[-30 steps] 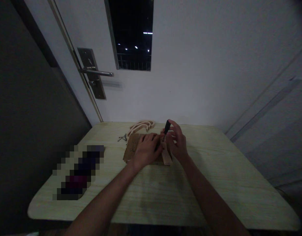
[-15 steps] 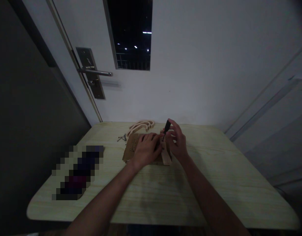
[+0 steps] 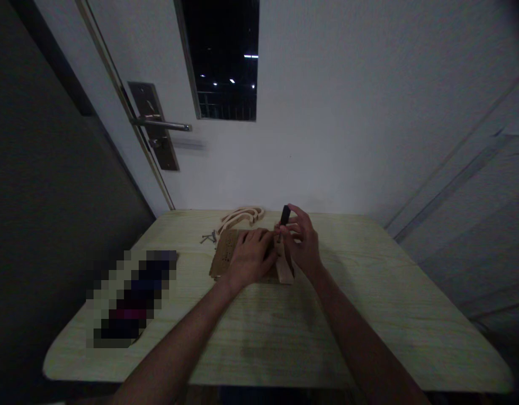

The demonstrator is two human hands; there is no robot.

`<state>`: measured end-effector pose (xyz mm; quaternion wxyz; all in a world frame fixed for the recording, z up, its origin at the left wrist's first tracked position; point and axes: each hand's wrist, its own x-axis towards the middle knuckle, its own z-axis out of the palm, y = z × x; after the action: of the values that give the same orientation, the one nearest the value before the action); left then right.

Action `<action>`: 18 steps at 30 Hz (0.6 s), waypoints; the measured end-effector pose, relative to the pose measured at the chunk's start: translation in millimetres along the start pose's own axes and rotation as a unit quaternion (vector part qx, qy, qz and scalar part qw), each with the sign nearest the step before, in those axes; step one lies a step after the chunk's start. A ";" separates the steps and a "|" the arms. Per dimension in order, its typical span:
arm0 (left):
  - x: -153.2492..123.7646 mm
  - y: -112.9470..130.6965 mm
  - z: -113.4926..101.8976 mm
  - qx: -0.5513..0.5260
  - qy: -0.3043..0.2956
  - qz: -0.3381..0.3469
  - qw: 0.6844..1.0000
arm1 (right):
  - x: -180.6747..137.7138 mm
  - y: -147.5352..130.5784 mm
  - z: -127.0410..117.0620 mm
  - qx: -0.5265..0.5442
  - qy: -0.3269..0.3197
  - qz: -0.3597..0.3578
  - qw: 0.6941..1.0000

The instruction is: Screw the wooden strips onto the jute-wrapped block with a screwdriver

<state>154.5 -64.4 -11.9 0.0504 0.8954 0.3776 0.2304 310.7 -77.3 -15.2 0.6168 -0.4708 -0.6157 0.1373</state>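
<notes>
A black-handled screwdriver [image 3: 285, 215] leans slightly, handle up, in the closed fingers of my right hand [image 3: 305, 244]. Its thin shaft points down at a pale wooden strip [image 3: 285, 271]; the exact contact at the tip is too small to make out. The strip lies along the right side of a brown cardboard piece [image 3: 221, 256] with dark marks on it. Across the cardboard my left hand [image 3: 251, 256] lies flat, fingers stretched out, its fingertips close to the strip. What is under the left palm is hidden.
Curved pale wooden pieces [image 3: 242, 214] lie behind the cardboard. Several screws [image 3: 208, 237] are just left of them. A dark blurred-out object [image 3: 137, 295] rests on the table's left side. Beyond the table [image 3: 381, 315] stands a white door with a metal handle [image 3: 166, 125].
The screwdriver handle has tilted a little more upright, and the fingers of my right hand have shifted on it. My left hand stays in place; the view has moved slightly.
</notes>
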 end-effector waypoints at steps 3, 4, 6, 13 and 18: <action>-0.3 0.3 -0.2 0.008 -0.001 0.000 1.000 | -0.9 0.8 0.1 -0.010 0.019 -0.002 1.000; -0.4 0.4 -0.2 0.008 0.001 0.001 1.000 | -1.5 0.6 -0.3 -0.012 0.019 -0.003 1.000; -0.5 0.4 -0.3 0.006 0.004 0.004 1.000 | -2.7 -0.8 -1.5 -0.009 0.004 -0.006 1.000; -0.2 -0.7 1.1 -0.006 0.009 0.007 1.000 | -2.5 -0.2 -2.0 0.006 -0.006 -0.016 1.000; -0.6 -1.8 2.8 0.002 0.007 0.000 1.000 | -0.4 2.7 0.0 -0.019 0.051 -0.013 0.998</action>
<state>154.2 -63.3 -15.2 0.0460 0.8939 0.3784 0.2359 311.7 -76.2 -17.5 0.6404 -0.4806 -0.5918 0.0934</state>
